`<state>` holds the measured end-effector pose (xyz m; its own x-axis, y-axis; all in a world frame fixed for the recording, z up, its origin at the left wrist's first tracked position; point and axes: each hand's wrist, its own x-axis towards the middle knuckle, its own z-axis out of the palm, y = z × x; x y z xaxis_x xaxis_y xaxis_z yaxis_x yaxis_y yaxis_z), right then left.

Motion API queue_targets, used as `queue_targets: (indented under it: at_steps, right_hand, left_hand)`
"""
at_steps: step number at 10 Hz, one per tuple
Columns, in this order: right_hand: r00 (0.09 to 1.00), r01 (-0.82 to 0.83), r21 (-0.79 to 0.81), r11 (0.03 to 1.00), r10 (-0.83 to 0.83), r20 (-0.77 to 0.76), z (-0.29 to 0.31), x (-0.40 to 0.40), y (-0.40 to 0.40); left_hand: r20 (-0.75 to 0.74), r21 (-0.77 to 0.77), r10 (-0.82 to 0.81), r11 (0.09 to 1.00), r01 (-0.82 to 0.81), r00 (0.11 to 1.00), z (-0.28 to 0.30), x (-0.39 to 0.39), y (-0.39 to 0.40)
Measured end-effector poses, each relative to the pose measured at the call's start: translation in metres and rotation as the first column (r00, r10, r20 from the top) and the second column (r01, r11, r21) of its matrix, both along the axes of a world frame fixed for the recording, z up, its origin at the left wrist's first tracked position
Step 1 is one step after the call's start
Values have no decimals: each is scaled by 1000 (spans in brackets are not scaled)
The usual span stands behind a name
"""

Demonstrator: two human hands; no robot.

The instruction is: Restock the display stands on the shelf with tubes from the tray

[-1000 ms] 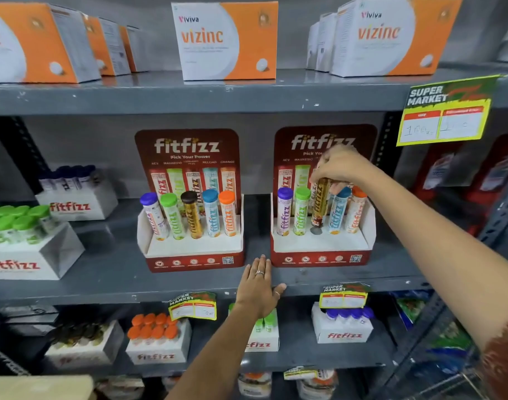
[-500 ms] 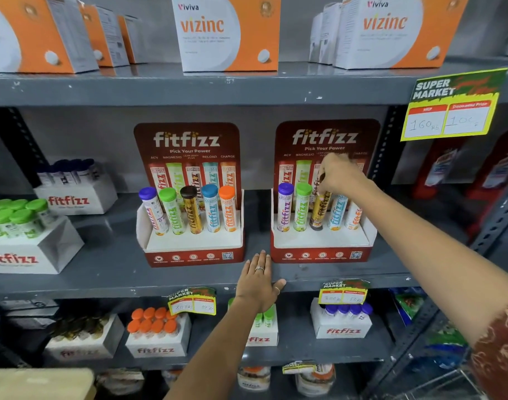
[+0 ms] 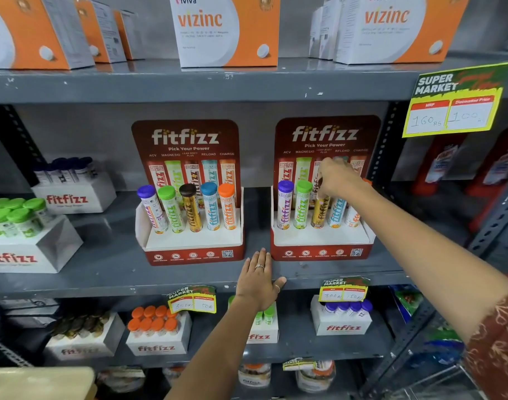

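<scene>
Two red fitfizz display stands sit on the middle shelf. The left stand (image 3: 192,252) holds several tubes with purple, green, brown, blue and orange caps. In the right stand (image 3: 322,249), purple and green tubes stand at the left. My right hand (image 3: 335,180) is closed over the cap of a gold tube (image 3: 320,212) seated in the middle slot. A blue tube (image 3: 337,213) and an orange tube (image 3: 353,217) stand to its right, partly hidden by my arm. My left hand (image 3: 258,280) lies flat on the shelf's front edge between the stands.
White fitfizz boxes of green-capped (image 3: 21,235) and dark-capped tubes (image 3: 71,186) stand at the left. Orange vizinc boxes (image 3: 226,30) line the top shelf. A yellow price tag (image 3: 454,102) hangs at the right. More tube boxes fill the lower shelf (image 3: 157,330).
My right hand has lowered the gold tube from above the right stand down into its middle slot. My left hand has stayed on the shelf edge.
</scene>
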<state>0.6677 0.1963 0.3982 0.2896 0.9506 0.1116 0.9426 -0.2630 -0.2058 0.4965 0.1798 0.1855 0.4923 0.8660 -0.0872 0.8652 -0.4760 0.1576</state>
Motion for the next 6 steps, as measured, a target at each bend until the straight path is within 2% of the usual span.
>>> queue_targets:
  at_steps: [2,4,5,6]
  right_hand:
    - [1000,-12,22,1000,12,12,-15,0,1]
    - [993,-25,109,994,12,118,-17,-7,-9]
    - [991,-11,189,982,-14,131,-12,-17,-19]
    - [984,-52,360,931,-14,179,-16,-32,-31]
  left_hand:
    - [3,-18,3,1000,-3,1000,2,0,-1]
    - [18,-81,3,997,-2,1000,13,-1,-2]
    - [163,-89,56,995,-42,985,30,-5,-6]
    - [332,110,58,989,-100,941,50,-12,-11]
